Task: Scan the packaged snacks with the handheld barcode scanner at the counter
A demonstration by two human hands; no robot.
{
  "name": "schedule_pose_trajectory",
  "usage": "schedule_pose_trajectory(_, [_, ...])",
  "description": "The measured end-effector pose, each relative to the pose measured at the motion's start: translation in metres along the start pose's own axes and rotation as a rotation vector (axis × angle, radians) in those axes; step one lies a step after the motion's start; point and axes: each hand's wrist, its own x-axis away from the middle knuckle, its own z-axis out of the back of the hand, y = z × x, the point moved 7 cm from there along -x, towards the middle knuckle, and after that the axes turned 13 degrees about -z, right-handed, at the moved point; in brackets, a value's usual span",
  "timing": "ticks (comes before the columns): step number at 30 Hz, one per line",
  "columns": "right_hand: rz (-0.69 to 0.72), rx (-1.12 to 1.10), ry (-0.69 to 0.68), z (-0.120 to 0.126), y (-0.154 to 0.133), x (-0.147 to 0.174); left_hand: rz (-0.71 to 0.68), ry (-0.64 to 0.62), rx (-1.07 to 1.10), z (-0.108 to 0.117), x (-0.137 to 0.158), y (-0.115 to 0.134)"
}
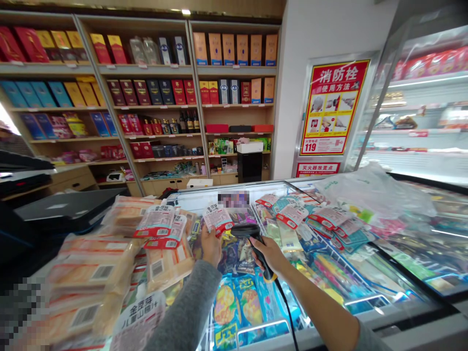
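Observation:
My left hand [211,249] is closed on the edge of a white and red juice pouch [218,218], its printed side and barcode facing me. My right hand [271,254] is wrapped around the handle of a black barcode scanner [246,230]. The scanner's head sits just right of the pouch, apart from it, and its cable [288,312] hangs down toward the front. Both hands are above a glass-topped chest freezer. Similar pouches [171,225] lie at the left on clear bags of pale food [100,265], and another stack of pouches [338,222] lies on the right.
Beneath the glass, wire baskets hold ice cream packs [224,304]. A crumpled white plastic bag [376,192] rests on the freezer's right side. Behind stand shelves [237,71] of boxed bottles, a red fire-hydrant poster [334,107] and a lit display fridge [424,117]. Dark equipment [69,209] stands left.

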Motion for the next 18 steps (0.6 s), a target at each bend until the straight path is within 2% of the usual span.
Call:
schedule_pose_trajectory(7, [0.020,-0.028,0.009,0.0023,0.0098,-0.0082,0.019,0.019,-0.001,-0.0003,0.0018,0.0013])
schedule_pose_trajectory(18, [0.041,0.000,-0.044,0.0019,0.0070,-0.0095,0.021,0.027,0.003,-0.0030,0.0018,0.0048])
